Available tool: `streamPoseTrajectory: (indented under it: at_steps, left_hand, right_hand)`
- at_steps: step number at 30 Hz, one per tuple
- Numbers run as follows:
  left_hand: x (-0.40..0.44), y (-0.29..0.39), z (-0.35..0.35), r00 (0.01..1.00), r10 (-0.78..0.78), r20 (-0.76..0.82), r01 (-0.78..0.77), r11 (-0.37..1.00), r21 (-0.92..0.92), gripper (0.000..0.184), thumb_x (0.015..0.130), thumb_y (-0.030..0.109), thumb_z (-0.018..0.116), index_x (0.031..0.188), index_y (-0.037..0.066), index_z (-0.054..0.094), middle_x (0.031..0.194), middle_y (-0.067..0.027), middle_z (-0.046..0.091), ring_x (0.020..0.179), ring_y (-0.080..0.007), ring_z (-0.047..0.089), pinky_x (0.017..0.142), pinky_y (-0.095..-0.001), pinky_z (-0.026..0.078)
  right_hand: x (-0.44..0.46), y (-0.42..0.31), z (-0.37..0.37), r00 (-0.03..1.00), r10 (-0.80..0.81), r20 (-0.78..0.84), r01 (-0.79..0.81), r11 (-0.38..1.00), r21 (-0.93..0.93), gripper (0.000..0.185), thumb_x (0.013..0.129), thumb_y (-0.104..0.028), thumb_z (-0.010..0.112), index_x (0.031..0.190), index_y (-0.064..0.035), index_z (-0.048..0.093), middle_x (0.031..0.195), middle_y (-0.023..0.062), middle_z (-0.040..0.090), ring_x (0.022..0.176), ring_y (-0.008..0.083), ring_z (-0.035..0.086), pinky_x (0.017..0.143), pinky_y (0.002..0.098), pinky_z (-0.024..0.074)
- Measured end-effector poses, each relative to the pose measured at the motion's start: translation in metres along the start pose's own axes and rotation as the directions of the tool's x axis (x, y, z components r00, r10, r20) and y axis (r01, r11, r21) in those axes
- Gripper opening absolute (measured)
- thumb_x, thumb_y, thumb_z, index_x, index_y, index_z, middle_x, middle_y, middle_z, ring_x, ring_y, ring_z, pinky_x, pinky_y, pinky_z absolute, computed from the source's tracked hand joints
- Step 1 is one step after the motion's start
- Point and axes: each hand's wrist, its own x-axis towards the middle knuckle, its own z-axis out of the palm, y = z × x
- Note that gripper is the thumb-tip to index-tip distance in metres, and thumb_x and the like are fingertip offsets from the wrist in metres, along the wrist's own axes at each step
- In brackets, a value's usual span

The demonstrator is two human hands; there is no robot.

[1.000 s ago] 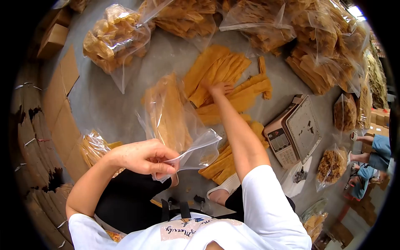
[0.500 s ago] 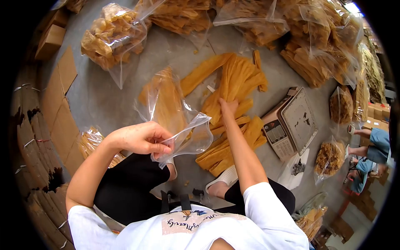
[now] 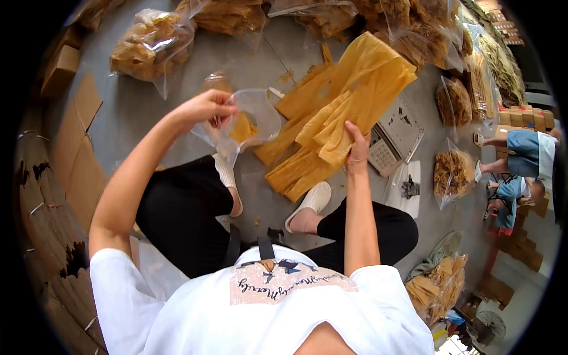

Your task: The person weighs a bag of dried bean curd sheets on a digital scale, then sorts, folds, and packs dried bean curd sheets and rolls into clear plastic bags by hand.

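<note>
Pinched in my left hand (image 3: 210,109) is the rim of a clear plastic bag (image 3: 263,115), its mouth spread wide. Some yellow sheet shows inside or behind the bag; I cannot tell which. My right hand (image 3: 357,145) grips a long folded bundle of dried yellow sheets (image 3: 361,77), resembling tofu skin, raised and tilted toward the upper right. More loose yellow sheets (image 3: 296,177) lie on the floor beneath, near my right shoe. The bundle's far end partly covers the scale behind it.
A scale (image 3: 399,130) with a keypad stands right of the bundle. Filled clear bags (image 3: 151,44) line the far floor, with smaller filled bags (image 3: 452,171) at right. Flattened cardboard (image 3: 77,142) lies left. Another person (image 3: 526,148) is at the far right.
My right hand has lifted the bundle of sheets off the floor and swung it right, over the scale's edge. My left hand has moved up with the bag's rim.
</note>
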Motion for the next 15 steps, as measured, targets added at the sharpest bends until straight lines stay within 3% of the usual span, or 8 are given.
streamPoseTrajectory:
  at_steps: [1,5,7,8,10,11,12,15]
  left_hand:
    - [0.0,0.001,0.002,0.999,0.025,-0.034,-0.027,0.999,-0.037,0.016,0.092,0.023,0.054,0.084,0.009,0.058,0.06,0.0053,0.053,0.055,-0.0036,0.05,0.05,-0.019,0.039]
    - [0.005,0.003,0.008,0.985,0.021,-0.172,-0.059,0.975,-0.216,0.014,0.094,0.019,0.05,0.095,0.008,0.058,0.064,0.0038,0.05,0.054,-0.0045,0.043,0.051,-0.0199,0.036]
    - [0.002,0.009,0.012,0.977,0.025,-0.212,-0.087,0.953,-0.291,0.017,0.094,0.017,0.049,0.104,0.006,0.059,0.067,0.0025,0.051,0.056,-0.0052,0.043,0.052,-0.0205,0.035]
    - [0.001,0.012,0.015,0.971,0.02,-0.236,-0.09,0.953,-0.29,0.017,0.094,0.017,0.049,0.104,0.006,0.059,0.067,0.0025,0.051,0.056,-0.0052,0.043,0.052,-0.0205,0.035]
    - [-0.002,0.016,0.019,0.959,0.041,-0.281,-0.141,0.927,-0.346,0.027,0.091,0.014,0.052,0.116,0.008,0.059,0.066,0.0022,0.052,0.055,-0.0058,0.045,0.053,-0.0215,0.039]
    - [-0.004,0.018,0.022,0.954,0.042,-0.296,-0.148,0.928,-0.343,0.027,0.091,0.014,0.052,0.116,0.008,0.059,0.066,0.0022,0.052,0.055,-0.0058,0.045,0.053,-0.0215,0.039]
    - [-0.006,0.019,0.025,0.957,0.038,-0.287,-0.144,0.923,-0.358,0.03,0.092,0.014,0.05,0.121,0.009,0.056,0.066,0.003,0.051,0.056,-0.0054,0.044,0.053,-0.0204,0.037]
    - [-0.01,0.019,0.028,0.954,0.047,-0.295,-0.142,0.94,-0.311,0.034,0.093,0.014,0.049,0.127,0.012,0.053,0.065,0.0043,0.049,0.056,-0.0045,0.042,0.053,-0.019,0.036]
  right_hand:
    - [-0.012,-0.013,0.0,0.996,0.062,0.069,-0.069,0.993,0.101,0.048,0.077,-0.006,0.068,0.119,0.0039,0.048,0.109,0.011,0.058,0.09,0.0199,0.061,0.077,0.0285,0.0503]
    - [-0.043,-0.031,-0.01,0.992,0.058,0.111,-0.069,0.993,0.097,0.046,0.078,-0.008,0.069,0.118,0.004,0.05,0.108,0.012,0.06,0.092,0.0187,0.061,0.076,0.0282,0.0504]
    - [-0.068,-0.037,-0.011,0.99,-0.042,0.133,0.069,0.976,-0.208,0.046,0.079,-0.011,0.07,0.117,0.0049,0.05,0.107,0.0118,0.061,0.093,0.0191,0.061,0.078,0.0287,0.0501]
    - [-0.079,-0.033,-0.009,0.987,-0.036,0.155,0.067,0.978,-0.198,0.046,0.079,-0.011,0.07,0.117,0.0049,0.05,0.107,0.0118,0.061,0.093,0.0191,0.061,0.078,0.0287,0.0501]
    - [-0.096,-0.019,-0.004,0.966,-0.177,0.188,0.254,0.788,-0.561,0.05,0.079,-0.013,0.071,0.12,0.0053,0.049,0.109,0.0122,0.06,0.095,0.0205,0.061,0.079,0.03,0.0498]
    - [-0.102,-0.006,0.001,0.936,-0.248,0.251,0.353,0.698,-0.624,0.055,0.077,-0.016,0.072,0.123,0.0024,0.048,0.108,0.014,0.063,0.095,0.023,0.062,0.079,0.0314,0.0494]
    - [-0.116,-0.01,0.02,0.922,-0.246,0.3,0.385,0.49,-0.782,0.06,0.074,-0.019,0.072,0.127,-0.0058,0.047,0.103,0.0189,0.064,0.094,0.029,0.064,0.078,0.0353,0.05]
    - [-0.129,0.005,0.046,0.918,-0.015,0.396,0.376,0.356,-0.856,0.065,0.072,-0.021,0.069,0.131,-0.0136,0.044,0.104,0.0203,0.063,0.097,0.0328,0.062,0.082,0.0368,0.0494]
